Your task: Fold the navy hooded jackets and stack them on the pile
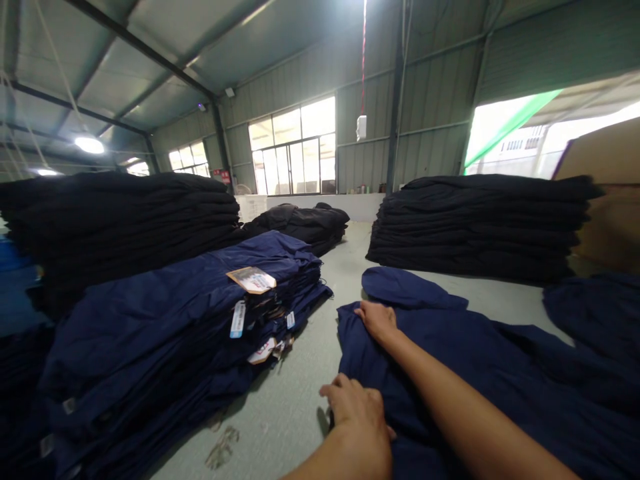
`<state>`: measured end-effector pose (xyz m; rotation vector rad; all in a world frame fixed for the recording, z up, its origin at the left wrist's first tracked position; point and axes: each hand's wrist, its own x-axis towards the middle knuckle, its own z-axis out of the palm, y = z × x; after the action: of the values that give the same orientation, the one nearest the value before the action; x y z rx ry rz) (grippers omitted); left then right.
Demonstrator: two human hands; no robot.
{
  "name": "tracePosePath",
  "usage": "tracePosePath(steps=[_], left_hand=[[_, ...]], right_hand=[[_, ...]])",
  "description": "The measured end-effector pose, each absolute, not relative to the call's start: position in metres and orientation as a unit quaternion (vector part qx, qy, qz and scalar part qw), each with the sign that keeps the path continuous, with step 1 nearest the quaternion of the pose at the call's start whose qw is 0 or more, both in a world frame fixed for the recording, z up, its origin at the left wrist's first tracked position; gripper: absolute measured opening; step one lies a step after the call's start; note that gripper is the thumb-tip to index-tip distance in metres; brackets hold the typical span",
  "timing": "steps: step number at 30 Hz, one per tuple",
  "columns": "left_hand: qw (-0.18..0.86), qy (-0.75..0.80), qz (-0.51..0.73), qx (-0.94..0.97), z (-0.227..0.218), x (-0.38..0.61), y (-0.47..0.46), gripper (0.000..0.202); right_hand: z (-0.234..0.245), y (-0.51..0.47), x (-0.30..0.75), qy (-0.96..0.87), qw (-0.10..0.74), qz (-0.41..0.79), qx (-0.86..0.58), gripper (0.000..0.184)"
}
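Note:
A navy garment lies spread on the pale table to the right, with a rounded flap of navy cloth along its far side. My right hand is closed on the garment's upper left corner, fingertips pinching the fabric. Closer to me, my left hand has its fingers curled over the garment's left edge; the cloth inside its grasp is mostly hidden. Left of both hands is a stack of folded navy garments, with paper hang tags and a white-and-blue label at its near right end.
Tall piles of black garments stand at back left and back right. A smaller black heap sits between them. Cardboard boxes rise at far right. A white switch box hangs on a red cord above the table.

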<state>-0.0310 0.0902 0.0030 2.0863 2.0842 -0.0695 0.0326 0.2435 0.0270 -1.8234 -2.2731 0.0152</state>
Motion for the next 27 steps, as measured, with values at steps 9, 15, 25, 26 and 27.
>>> tracePosePath(steps=[9,15,25,26,27], left_hand=[[0.02,0.578,0.07,0.813,0.023,-0.035,0.1,0.035],[0.113,0.602,0.046,0.789,-0.003,-0.055,0.11,0.072],[0.045,0.539,0.079,0.837,-0.005,-0.053,0.123,0.054],[0.059,0.544,0.064,0.834,-0.007,-0.053,0.125,0.055],[0.069,0.552,0.049,0.83,-0.009,-0.054,0.127,0.056]], right_hand=[[0.057,0.183,0.073,-0.79,0.041,-0.044,-0.61,0.032],[0.025,0.113,0.139,-0.746,-0.078,-0.024,-0.66,0.055],[0.008,0.124,0.214,-0.785,-0.053,0.017,-0.617,0.059],[0.005,0.125,0.216,-0.781,-0.045,0.041,-0.622,0.061],[0.0,0.125,0.216,-0.773,-0.037,0.06,-0.63,0.063]])
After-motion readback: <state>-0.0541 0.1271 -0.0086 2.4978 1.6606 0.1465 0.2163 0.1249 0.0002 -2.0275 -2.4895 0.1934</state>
